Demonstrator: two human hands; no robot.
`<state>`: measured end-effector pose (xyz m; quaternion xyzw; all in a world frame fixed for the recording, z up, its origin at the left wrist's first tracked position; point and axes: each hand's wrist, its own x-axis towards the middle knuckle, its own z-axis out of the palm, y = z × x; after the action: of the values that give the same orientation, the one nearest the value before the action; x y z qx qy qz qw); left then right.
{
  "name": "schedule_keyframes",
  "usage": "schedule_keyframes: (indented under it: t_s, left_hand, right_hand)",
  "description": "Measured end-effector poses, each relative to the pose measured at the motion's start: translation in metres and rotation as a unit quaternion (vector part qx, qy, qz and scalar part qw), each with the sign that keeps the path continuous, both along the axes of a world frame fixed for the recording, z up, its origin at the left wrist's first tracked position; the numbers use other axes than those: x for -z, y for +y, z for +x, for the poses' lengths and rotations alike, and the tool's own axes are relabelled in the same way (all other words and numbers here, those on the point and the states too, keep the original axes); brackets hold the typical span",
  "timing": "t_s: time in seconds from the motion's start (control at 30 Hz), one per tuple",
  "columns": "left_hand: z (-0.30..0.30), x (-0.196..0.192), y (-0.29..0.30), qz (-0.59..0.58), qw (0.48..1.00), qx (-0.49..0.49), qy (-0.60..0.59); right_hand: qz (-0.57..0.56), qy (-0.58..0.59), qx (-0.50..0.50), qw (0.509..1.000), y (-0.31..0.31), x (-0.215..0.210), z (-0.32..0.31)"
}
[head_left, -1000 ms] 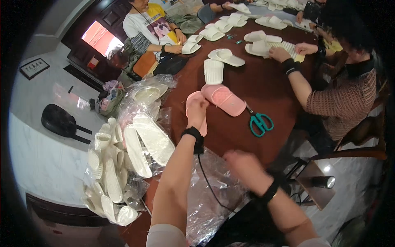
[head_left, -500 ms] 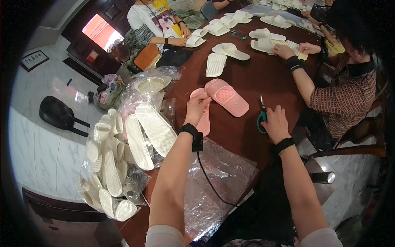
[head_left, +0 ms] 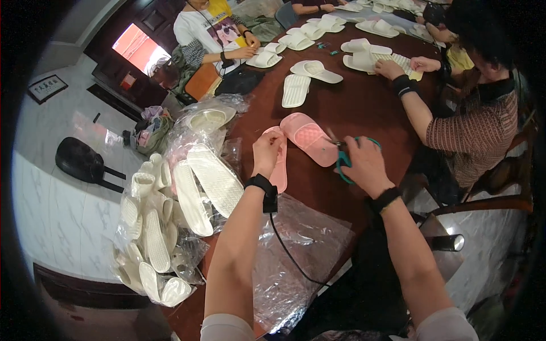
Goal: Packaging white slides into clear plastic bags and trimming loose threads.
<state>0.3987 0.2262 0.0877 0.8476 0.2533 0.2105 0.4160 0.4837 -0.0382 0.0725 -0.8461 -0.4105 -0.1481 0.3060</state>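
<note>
Two pink slippers lie side by side on the dark red table. The fingertips of my left hand [head_left: 265, 153] are pinched together over the left slipper [head_left: 280, 175]; what they grip is too small to make out, and the hand covers much of that slipper. My right hand [head_left: 367, 166] is closed on scissors [head_left: 343, 170] with teal handles, whose blurred blades point left over the toe-side edge of the right pink slipper [head_left: 311, 141].
Beside my left arm, clear bags of cream slippers [head_left: 156, 233] crowd the table's edge. A plastic sheet [head_left: 304, 244] spreads between my forearms. More cream slippers [head_left: 315, 71] lie farther back. Co-workers handle slippers at the right [head_left: 472, 128] and far left [head_left: 207, 34].
My right hand has picked up the scissors from the table and carried them left to the right pink slipper. My left hand stays pinched over the left one.
</note>
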Motion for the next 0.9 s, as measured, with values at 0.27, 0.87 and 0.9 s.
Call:
schedule_keyframes:
  t_s: [0.27,0.87,0.9]
  left_hand:
    - [0.008,-0.004,-0.006,0.025,0.999,0.039,-0.019]
    - [-0.068,-0.153,-0.033,-0.041,0.909,-0.042,-0.413]
    - [-0.091,-0.162,-0.039,-0.042,0.905,-0.057,-0.419]
  right_hand:
    - [-0.032,-0.117,-0.036,0.992,0.065,-0.005,0.003]
    - [-0.102,0.086,-0.245,0.96,0.071,0.001,-0.029]
    - [-0.13,0.141,-0.271,0.943,0.082,0.004,-0.038]
